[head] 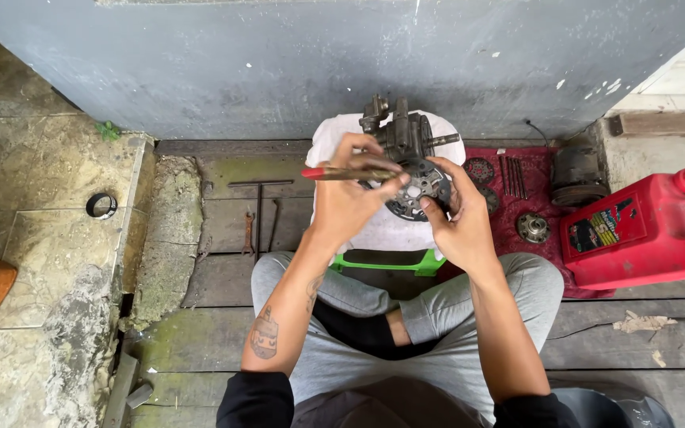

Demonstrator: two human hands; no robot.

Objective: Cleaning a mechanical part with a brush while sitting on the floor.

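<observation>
My left hand (348, 198) grips a screwdriver (342, 173) with a red end, held level and pointing right toward a round metal plate (418, 190) with holes. My right hand (457, 218) holds that plate by its right edge, fingers wrapped around it. The plate is part of a dark, greasy metal mechanical assembly (402, 135) that rests on a white cloth (382, 230) over a green stool (418, 265) between my knees. The screwdriver tip meets the plate's upper left.
A red plastic jug (648, 230) stands at the right. On a red mat (529, 198) lie small metal parts, long bolts (513, 174) and a dark cylinder (576, 174). A T-handle tool (259, 206) and a wrench (248, 234) lie on the wooden planks at left. A black ring (101, 205) sits on the tiles.
</observation>
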